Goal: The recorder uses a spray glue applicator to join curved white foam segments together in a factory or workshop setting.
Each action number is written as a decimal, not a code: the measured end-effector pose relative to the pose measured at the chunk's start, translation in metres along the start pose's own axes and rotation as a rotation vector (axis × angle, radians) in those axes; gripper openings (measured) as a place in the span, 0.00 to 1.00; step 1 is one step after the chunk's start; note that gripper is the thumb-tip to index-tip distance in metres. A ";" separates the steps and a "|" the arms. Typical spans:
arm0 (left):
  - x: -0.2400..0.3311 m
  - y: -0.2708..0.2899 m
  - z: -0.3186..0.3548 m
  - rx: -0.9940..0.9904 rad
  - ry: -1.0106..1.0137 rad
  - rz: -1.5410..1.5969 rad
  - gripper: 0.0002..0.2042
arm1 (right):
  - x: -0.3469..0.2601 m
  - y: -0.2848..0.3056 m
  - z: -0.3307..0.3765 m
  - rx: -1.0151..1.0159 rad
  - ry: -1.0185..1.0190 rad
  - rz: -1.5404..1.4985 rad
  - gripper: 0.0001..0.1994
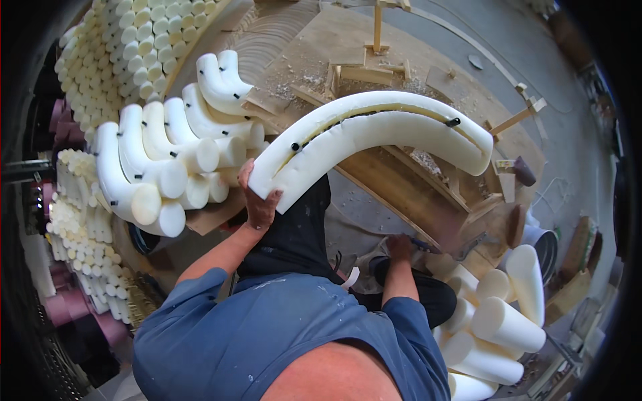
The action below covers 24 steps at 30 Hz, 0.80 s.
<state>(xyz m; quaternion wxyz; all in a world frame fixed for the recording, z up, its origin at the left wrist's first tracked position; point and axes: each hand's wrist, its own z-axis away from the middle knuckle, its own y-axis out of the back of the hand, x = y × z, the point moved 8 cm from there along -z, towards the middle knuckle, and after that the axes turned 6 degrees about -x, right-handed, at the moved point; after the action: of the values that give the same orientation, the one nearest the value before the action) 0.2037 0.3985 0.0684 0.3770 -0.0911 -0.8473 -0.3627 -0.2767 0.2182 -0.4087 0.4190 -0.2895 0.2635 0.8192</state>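
Observation:
A long curved white foam piece [368, 127] arches over the wooden bench. Along its curve runs a slit with yellowish edges and dark gaps, and a short black peg stands near each end. My left hand [259, 200] grips its near-left end, fingers wrapped round the edge. Low on the right, my right hand [400, 248] is closed beside a dark bluish handle [424, 246]; what lies in its fingers is too small to make out. A grey metal tool part [471, 247] shows just right of that handle.
Bent white foam pieces [170, 144] with black pegs are stacked at left. White foam cylinders [498, 321] lie at lower right, near a dark round bucket [543, 250]. A wooden trough [401, 194] and upright wooden posts [377, 30] stand on the bench, among scraps and shavings.

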 end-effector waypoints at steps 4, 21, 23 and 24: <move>0.019 0.006 0.000 0.017 -0.049 -0.099 0.45 | -0.129 -0.066 0.072 -0.238 -0.139 -0.275 0.16; 0.096 0.030 0.053 -0.289 -0.467 0.278 0.22 | -0.377 -0.170 0.269 -0.218 0.514 -0.404 0.18; 0.100 0.032 0.059 -0.298 -0.500 0.314 0.22 | -0.376 -0.158 0.281 -0.057 0.578 0.048 0.18; 0.102 0.033 0.063 -0.310 -0.512 0.336 0.22 | -0.378 -0.155 0.289 -0.050 0.632 0.094 0.19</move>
<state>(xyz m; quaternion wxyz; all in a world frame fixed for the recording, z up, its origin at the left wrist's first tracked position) 0.1105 0.4530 0.1298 0.1882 -0.3735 -0.8224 -0.3856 -0.0384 0.2904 0.0253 0.2707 -0.5273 0.3734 0.7136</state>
